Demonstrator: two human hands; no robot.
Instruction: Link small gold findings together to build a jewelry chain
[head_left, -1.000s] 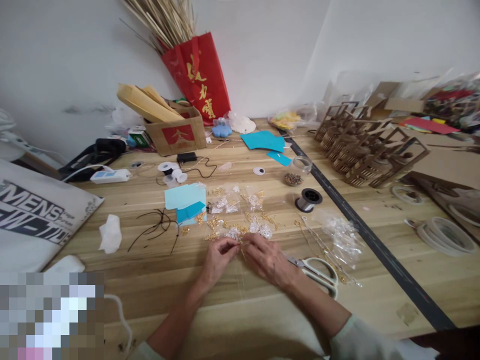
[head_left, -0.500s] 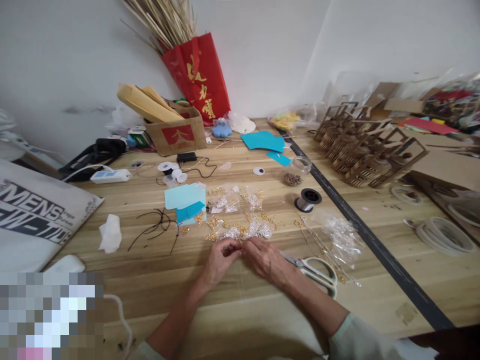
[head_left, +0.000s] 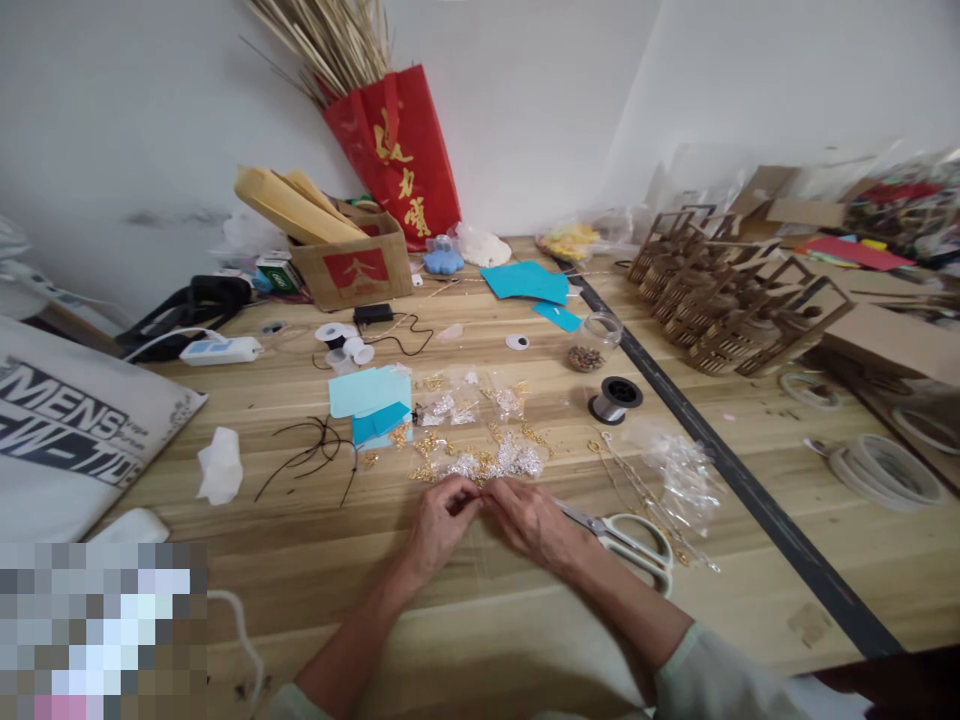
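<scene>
My left hand [head_left: 442,525] and my right hand [head_left: 529,522] meet at the fingertips in the middle of the table. Both are closed in a pinch; what sits between the fingers is too small to make out. Faint thin lines, perhaps clear thread, run down from beneath them. Just beyond the fingertips lie heaps of silver beads [head_left: 519,458] and gold beads [head_left: 426,472]. Small clear bags of beads [head_left: 450,405] are behind those. Scissors [head_left: 637,550] with pale handles lie beside my right wrist, partly under the arm.
To the right are a wire spool [head_left: 616,400], fine chains [head_left: 637,490], clear plastic bags [head_left: 682,480] and a jar of beads [head_left: 592,345]. Black cords [head_left: 315,450] and blue cards [head_left: 371,395] lie left. Wooden lantern-like frames [head_left: 735,300] and a red bag [head_left: 401,160] stand behind.
Both hands keep their pinch at nearly the same spot, with only a very slight shift of the fingers. Nothing else on the table has visibly moved.
</scene>
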